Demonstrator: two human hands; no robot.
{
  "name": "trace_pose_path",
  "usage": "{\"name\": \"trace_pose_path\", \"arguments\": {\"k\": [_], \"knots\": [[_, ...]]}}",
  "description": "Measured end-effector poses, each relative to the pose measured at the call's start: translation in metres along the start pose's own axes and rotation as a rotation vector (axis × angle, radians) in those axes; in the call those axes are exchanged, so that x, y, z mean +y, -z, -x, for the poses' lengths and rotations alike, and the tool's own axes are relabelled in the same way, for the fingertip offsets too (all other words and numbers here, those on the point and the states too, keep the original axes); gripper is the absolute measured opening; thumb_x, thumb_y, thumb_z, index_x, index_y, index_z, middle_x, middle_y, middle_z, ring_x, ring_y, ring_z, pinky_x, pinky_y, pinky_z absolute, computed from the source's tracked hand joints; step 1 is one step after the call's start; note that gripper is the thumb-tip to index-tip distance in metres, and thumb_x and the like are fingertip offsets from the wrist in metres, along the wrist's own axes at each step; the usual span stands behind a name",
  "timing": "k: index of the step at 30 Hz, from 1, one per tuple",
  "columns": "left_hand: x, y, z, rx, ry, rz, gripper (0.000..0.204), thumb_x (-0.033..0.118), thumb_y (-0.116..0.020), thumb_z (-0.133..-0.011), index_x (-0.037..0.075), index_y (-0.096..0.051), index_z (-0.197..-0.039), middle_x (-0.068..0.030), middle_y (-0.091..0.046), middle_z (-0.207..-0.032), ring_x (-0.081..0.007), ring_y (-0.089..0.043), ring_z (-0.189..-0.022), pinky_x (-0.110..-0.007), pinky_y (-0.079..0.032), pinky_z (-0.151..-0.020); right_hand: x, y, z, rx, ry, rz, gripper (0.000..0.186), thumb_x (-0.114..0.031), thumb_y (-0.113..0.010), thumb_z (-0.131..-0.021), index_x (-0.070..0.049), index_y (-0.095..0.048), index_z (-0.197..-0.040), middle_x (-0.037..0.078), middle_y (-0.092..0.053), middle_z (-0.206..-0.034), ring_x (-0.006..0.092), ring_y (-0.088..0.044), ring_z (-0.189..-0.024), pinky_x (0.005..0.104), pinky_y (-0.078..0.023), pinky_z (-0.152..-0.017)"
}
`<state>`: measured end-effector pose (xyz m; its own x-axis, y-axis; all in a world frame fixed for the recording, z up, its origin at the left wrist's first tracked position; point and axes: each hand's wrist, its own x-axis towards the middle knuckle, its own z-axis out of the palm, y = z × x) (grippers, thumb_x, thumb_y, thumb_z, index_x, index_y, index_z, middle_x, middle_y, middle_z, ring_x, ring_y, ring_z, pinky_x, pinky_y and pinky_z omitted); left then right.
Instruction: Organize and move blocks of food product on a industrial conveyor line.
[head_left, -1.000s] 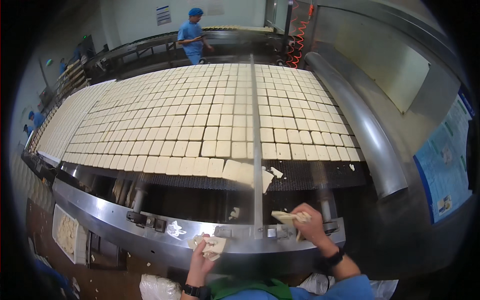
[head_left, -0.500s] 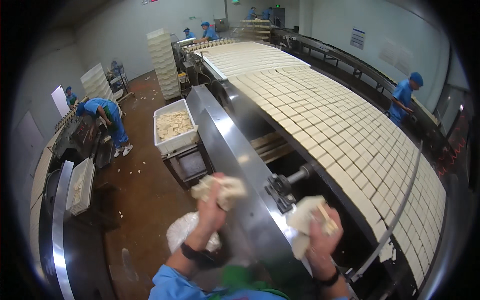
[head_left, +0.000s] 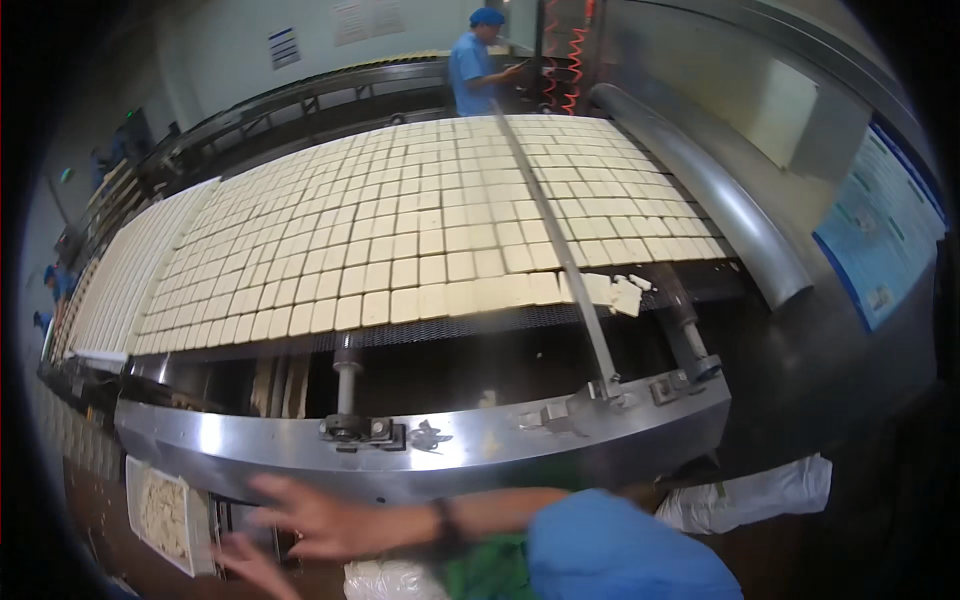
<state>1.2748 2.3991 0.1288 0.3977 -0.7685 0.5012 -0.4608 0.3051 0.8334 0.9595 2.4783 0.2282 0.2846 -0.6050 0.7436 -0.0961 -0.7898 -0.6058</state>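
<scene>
My right hand reaches leftward across my body, fingers spread and empty, above the lower edge of the steel frame. Below it, my left hand is partly in view, blurred, with fingers apart and nothing visible in them. Both are nearest a white plastic bin at lower left, which holds broken pale pieces. Beyond the steel frame rail, rows of pale square pieces lie on a mesh conveyor, with some broken ones at its near edge.
A steel bar crosses the conveyor; a steel roller lies at right beside a blue poster. A worker in blue stands behind the conveyor, others at far left. White bags lie below the frame.
The broken pieces held in both hands earlier are out of them now. Both hands have moved left toward the bin, and their fingers have opened. The view has swung left, then back.
</scene>
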Motion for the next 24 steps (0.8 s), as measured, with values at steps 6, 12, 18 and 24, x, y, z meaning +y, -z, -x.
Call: {"name": "trace_pose_path", "arguments": {"k": [6, 12, 18, 24], "knots": [[0.2, -0.158, 0.229, -0.742, 0.157, 0.429, 0.069, -0.003, -0.06, -0.094, 0.007, -0.034, -0.157, -0.0138, -0.053, -0.131, -0.0231, -0.06, -0.113, -0.035, -0.049, -0.099, -0.126, 0.342, 0.187, 0.652, -0.635, 1.345, 0.062, -0.024, -0.076, -0.081, 0.0, -0.057, -0.134, 0.023, -0.056, -0.132, 0.0441, -0.048, -0.131, 0.0487, -0.041, -0.109], [0.309, -0.257, 0.269, -1.07, -0.204, 0.52, 0.054, -0.003, -0.064, -0.091, 0.003, -0.053, -0.143, -0.0156, -0.059, -0.124, -0.0257, -0.063, -0.113, -0.036, -0.055, -0.092, -0.088, 0.461, 0.316, 0.688, -1.52, 1.41, 0.084, -0.063, -0.061, -0.09, -0.011, -0.044, -0.154, 0.035, -0.037, -0.152, 0.055, -0.023, -0.146, 0.0732, -0.015, -0.115], [0.369, -0.3, 0.297, -1.041, -0.235, 0.584, 0.056, -0.005, -0.067, -0.09, 0.006, -0.054, -0.143, -0.0144, -0.059, -0.124, -0.0233, -0.065, -0.109, -0.033, -0.056, -0.089, -0.065, 0.448, 0.307, 0.622, -1.152, 1.667, 0.055, -0.049, -0.07, -0.086, -0.007, -0.064, -0.12, 0.019, -0.058, -0.12, 0.0385, -0.05, -0.119, 0.0573, -0.036, -0.102], [0.389, -0.309, 0.321, -1.055, -0.217, 0.549, 0.053, -0.005, -0.066, -0.09, 0.005, -0.055, -0.141, -0.0138, -0.061, -0.121, -0.0223, -0.066, -0.104, -0.032, -0.057, -0.086, -0.081, 0.474, 0.328, 0.697, -1.035, 1.493, 0.02, -0.022, -0.069, -0.088, -0.008, -0.056, -0.092, 0.015, -0.06, -0.102, 0.0387, -0.062, -0.093, 0.0516, -0.051, -0.077]]}}
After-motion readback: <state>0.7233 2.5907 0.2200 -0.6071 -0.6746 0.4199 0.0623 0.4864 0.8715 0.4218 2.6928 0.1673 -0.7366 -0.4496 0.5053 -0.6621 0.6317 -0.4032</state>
